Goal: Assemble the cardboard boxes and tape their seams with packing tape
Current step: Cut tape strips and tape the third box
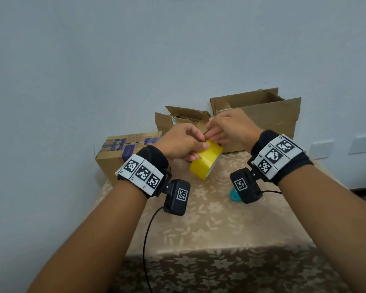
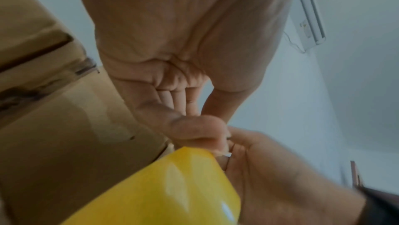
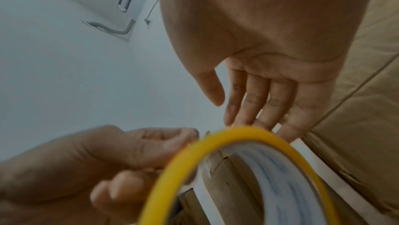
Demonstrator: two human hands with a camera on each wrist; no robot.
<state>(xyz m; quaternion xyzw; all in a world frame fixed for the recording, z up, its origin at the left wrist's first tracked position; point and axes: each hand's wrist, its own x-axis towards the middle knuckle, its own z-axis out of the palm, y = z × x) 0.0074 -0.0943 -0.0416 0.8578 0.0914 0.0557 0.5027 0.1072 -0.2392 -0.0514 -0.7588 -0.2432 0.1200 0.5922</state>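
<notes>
My left hand [image 1: 181, 143] grips the yellow tape roll [image 1: 206, 161], fingers curled round it, held just above the table [image 1: 230, 225]. My right hand [image 1: 230, 126] has fingers straight, tips touching the roll's top edge – whether they pinch the tape end, I can't tell. Behind: two open cardboard boxes [image 1: 268, 115], a closed box [image 1: 118, 153] at left – teal object [image 1: 234, 195] under my right wrist.

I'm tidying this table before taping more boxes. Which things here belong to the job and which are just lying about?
Job:
yellow tape roll, gripped by the left hand
right hand, fingertips at the roll
three cardboard boxes

Lying about:
teal object
</notes>
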